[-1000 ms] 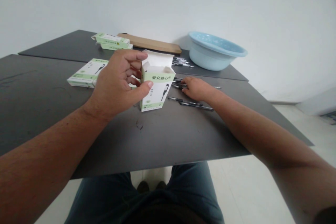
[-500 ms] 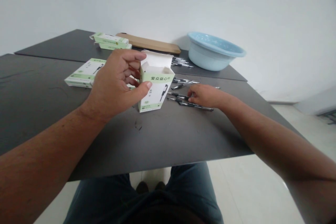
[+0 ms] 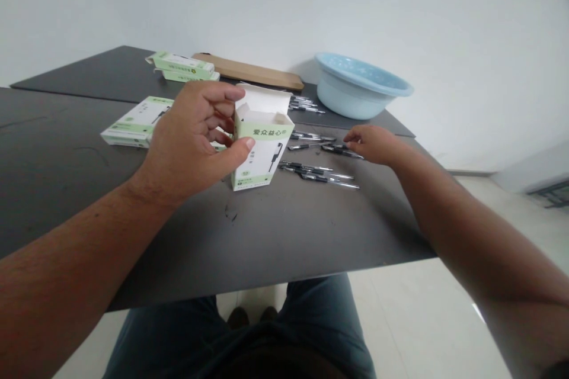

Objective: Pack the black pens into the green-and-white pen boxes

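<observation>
My left hand (image 3: 195,136) grips the left side of a white and green box (image 3: 262,154), thumb in front and fingers behind. The box stands upright on the dark table (image 3: 267,237) with its top flap raised. Over on the right, my right hand (image 3: 371,143) has its fingertips bent down at a few black pens (image 3: 342,151); whether it pinches one is hidden. Several pens (image 3: 322,174) lie in a loose group nearer to me, and others (image 3: 306,137) lie just right of the box. Farther back is another group of pens (image 3: 306,105).
A light blue basin (image 3: 360,89) stands at the back right. Behind the box lies a flat brown cardboard piece (image 3: 253,73). Two boxes (image 3: 184,67) are stacked at the back left, and more boxes (image 3: 137,121) lie flat left of my left hand.
My right hand has moved back and to the right, from the near pens to those farther back. My left hand still holds the box in much the same place.
</observation>
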Demonstrator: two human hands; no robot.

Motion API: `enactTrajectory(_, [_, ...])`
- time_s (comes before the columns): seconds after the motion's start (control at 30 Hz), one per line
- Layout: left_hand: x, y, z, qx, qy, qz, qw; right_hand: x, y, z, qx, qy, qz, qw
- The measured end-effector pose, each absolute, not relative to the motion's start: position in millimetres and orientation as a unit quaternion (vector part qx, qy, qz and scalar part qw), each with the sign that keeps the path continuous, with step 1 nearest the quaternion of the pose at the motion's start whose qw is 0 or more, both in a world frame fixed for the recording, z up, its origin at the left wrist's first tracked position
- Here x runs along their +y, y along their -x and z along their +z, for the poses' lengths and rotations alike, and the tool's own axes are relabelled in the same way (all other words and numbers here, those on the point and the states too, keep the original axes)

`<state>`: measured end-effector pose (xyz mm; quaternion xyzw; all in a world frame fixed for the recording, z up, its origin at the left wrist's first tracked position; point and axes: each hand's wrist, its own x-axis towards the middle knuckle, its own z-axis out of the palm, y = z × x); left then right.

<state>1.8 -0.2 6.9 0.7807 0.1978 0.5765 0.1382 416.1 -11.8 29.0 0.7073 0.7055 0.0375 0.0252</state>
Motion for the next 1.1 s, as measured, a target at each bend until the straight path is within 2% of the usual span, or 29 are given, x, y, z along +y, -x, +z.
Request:
enactTrajectory(0.13, [0.9, -1.8, 7.4, 0.198, -0.780, 0.577, 0.138, -10.7, -409.8, 15.8, 0.719, -0.690, 0.039, 0.076])
enactTrajectory(0.33, [1.8, -1.2, 6.6, 0.190, -0.786, 0.573, 0.133, -5.5, -390.5, 12.1, 0.754, -0.649, 0.033, 0.093])
enactTrajectory(0.6, [4.3, -0.6, 6.6, 0.183, -0.788, 0.573, 0.130, 11.1, -352.6, 2.5, 0.810, -0.586, 0.026, -0.002])
enactTrajectory(0.93, [2.7, -1.9, 7.3, 0.200, -0.780, 0.576, 0.138, -3.2, -338.9, 9.2, 0.805, -0.590, 0.012, 0.062])
enactTrajectory(1.1, [2.9, -2.4, 6.8, 0.207, -0.778, 0.578, 0.135, -33.1, -334.8, 14.5, 0.805, -0.591, -0.006, 0.056])
